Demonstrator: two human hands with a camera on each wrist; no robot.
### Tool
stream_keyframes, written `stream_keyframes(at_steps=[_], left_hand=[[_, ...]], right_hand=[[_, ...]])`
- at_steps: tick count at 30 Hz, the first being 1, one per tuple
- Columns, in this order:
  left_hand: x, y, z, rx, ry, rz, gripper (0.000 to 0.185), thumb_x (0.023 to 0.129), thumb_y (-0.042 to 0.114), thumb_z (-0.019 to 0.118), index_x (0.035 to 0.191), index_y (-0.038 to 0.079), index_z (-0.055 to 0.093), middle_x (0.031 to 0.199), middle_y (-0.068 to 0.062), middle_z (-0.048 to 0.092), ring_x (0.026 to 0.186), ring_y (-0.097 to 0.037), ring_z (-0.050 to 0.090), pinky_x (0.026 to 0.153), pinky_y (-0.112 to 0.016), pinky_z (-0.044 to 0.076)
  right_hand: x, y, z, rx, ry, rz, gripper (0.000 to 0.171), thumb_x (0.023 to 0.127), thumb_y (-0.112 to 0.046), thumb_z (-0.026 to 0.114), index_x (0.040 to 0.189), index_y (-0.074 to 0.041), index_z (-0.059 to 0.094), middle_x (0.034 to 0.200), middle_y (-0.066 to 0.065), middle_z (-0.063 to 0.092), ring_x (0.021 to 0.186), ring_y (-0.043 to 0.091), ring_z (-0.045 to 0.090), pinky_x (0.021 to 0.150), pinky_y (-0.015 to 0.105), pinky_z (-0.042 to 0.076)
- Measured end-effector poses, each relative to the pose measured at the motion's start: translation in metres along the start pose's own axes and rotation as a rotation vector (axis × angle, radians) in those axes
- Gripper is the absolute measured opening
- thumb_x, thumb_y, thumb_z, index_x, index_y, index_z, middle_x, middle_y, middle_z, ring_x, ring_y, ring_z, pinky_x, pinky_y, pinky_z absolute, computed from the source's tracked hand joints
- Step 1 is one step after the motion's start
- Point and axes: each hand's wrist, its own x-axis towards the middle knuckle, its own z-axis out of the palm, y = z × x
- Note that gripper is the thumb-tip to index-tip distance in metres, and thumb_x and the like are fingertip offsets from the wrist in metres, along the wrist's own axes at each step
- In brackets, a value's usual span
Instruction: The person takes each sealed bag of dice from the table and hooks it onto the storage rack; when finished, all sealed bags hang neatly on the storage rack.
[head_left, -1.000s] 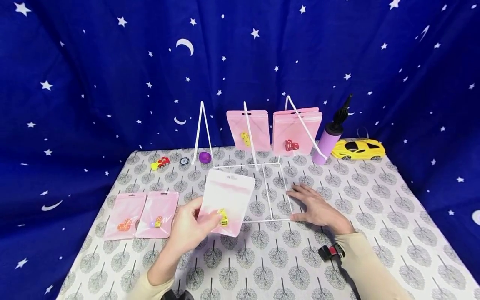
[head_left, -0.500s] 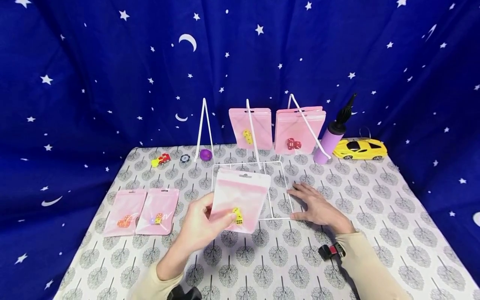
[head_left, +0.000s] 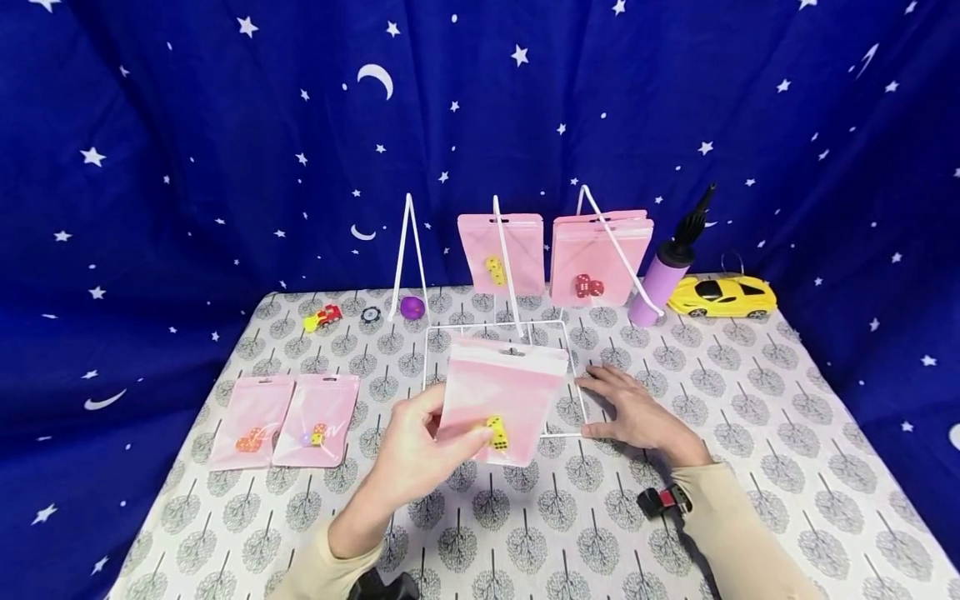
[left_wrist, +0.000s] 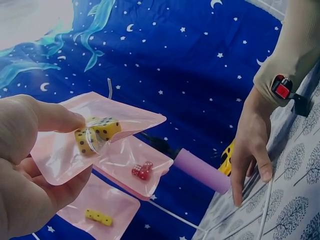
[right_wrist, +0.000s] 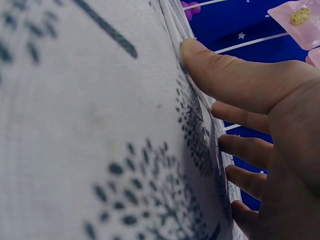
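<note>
White wire rack (head_left: 557,379) stands mid-table, its hooks toward the far edge. Right hand (head_left: 630,410), fingers flat, presses the rack's near right corner. Left hand (head_left: 420,450) pinches a pink pouch (head_left: 504,392) of yellow dice (head_left: 497,432), upright, just left of that corner, long axis pointing at the hooks.

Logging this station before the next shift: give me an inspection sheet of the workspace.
Surface: table under grey tree-print cloth.
Job's things: pink plastic zip pouch with yellow dice, held above the white wire display rack; two pink dice pouches hang on the rack, two more lie flat at left.
Clutter: purple hand pump, yellow toy car, small red toy car, purple ball, dark poker chip.
Grippers: left hand pinches the held pouch; right hand rests flat on the rack's base.
Cables: nothing seen.
Surroundings: blue star-and-moon backdrop.
</note>
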Motion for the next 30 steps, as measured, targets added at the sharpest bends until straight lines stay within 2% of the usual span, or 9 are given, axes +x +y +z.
stream_keyframes(at_steps=[7,14,21,26,30], left_hand=[[0.003,0.002,0.005,-0.019,0.004,0.027,0.040,0.075,0.006,0.081,0.112,0.004,0.067,0.100,-0.013,0.073,0.081,-0.016,0.070,0.073,-0.033,0.061],[0.008,0.005,0.009,-0.036,0.005,0.019,0.040,0.075,0.006,0.081,0.113,0.004,0.067,0.098,-0.013,0.073,0.078,-0.016,0.070,0.069,-0.033,0.061],[0.010,0.005,0.010,0.017,0.025,0.029,0.039,0.075,0.009,0.082,0.111,0.006,0.068,0.092,-0.011,0.073,0.067,-0.012,0.067,0.055,-0.031,0.059],[0.013,0.006,0.011,0.004,0.024,0.016,0.042,0.075,0.009,0.083,0.114,0.005,0.067,0.095,-0.012,0.073,0.072,-0.013,0.068,0.059,-0.031,0.060],[0.016,0.005,0.012,0.011,0.026,0.015,0.042,0.075,0.011,0.083,0.113,0.006,0.067,0.094,-0.011,0.073,0.069,-0.013,0.067,0.055,-0.030,0.058]], right_hand=[[0.001,0.001,0.000,0.008,-0.004,-0.002,0.084,0.073,-0.042,0.081,0.143,-0.010,0.048,0.153,0.026,0.032,0.141,0.051,0.022,0.110,0.073,0.016],[0.000,0.002,0.000,0.007,0.005,-0.007,0.083,0.073,-0.043,0.081,0.142,-0.009,0.049,0.153,0.027,0.032,0.141,0.052,0.023,0.109,0.074,0.016],[0.000,0.001,0.000,0.007,0.026,-0.022,0.082,0.074,-0.043,0.080,0.141,-0.008,0.049,0.151,0.028,0.034,0.139,0.053,0.024,0.107,0.075,0.018],[0.001,0.001,0.001,0.008,0.001,-0.005,0.083,0.075,-0.045,0.079,0.143,-0.009,0.047,0.153,0.027,0.032,0.141,0.052,0.022,0.109,0.075,0.016],[0.001,0.002,0.001,0.006,-0.007,0.005,0.084,0.075,-0.044,0.080,0.144,-0.010,0.046,0.154,0.026,0.031,0.142,0.051,0.021,0.109,0.074,0.016]])
